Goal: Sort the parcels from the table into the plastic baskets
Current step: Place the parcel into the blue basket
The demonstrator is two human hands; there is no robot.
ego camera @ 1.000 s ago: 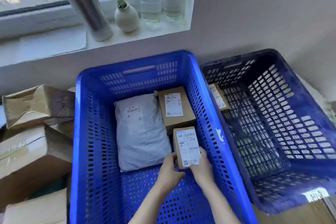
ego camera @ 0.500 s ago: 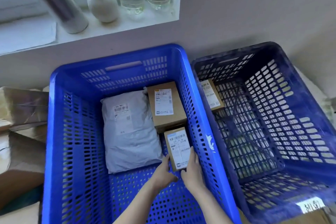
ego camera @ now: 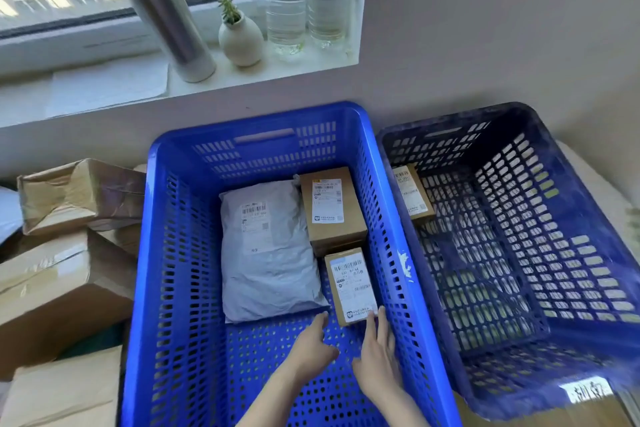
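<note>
A bright blue plastic basket (ego camera: pixel 149 253) stands in the middle, with a dark blue basket (ego camera: pixel 588 184) to its right. In the bright one lie a grey mailer bag (ego camera: pixel 266 253), a brown labelled box (ego camera: pixel 330 208) and a smaller labelled box (ego camera: pixel 349 284) against the right wall. My left hand (ego camera: pixel 311 343) and my right hand (ego camera: pixel 377 350) are inside this basket, just short of the small box. Their straight fingertips reach its near corners without gripping it. One small labelled box (ego camera: pixel 412 194) lies in the dark basket's far left corner.
Brown cardboard parcels are piled left of the bright basket: a taped one (ego camera: pixel 69 194), a large one (ego camera: pixel 59 288) and one at the bottom corner (ego camera: pixel 62 392). Beyond the baskets, a windowsill holds a thermos (ego camera: pixel 166 17), a small vase (ego camera: pixel 240 38) and two water bottles (ego camera: pixel 284 0).
Both hands held the small labelled box by its near end. Now it lies flat on the basket floor, and the hands have let go and drawn back slightly.
</note>
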